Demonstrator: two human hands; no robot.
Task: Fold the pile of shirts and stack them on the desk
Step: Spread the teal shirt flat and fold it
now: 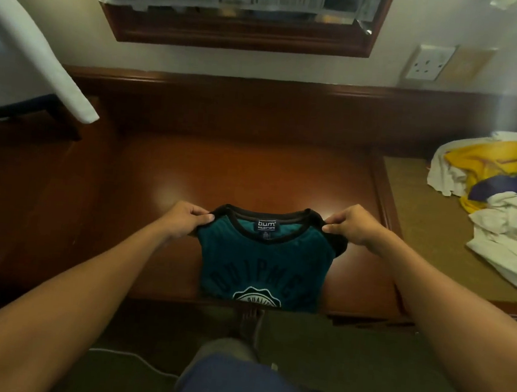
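Note:
A teal shirt [260, 259] with a black collar and a printed chest logo hangs over the front edge of the dark wooden desk [252, 176]. Its sides are folded in, so it forms a narrow panel. My left hand [188, 220] pinches the left shoulder by the collar. My right hand [352, 225] pinches the right shoulder. Both hold the collar end just above the desk top, and the shirt's lower part drops out of sight past the desk edge. A loose pile of shirts [500, 200], white, yellow and purple, lies at the right.
The pile rests on a tan padded surface [422, 218] beside the desk. A framed mirror [241, 30] covered with newspaper hangs on the wall behind. A wall socket [429, 62] is at the upper right. White cloth [37, 48] slants in from the upper left.

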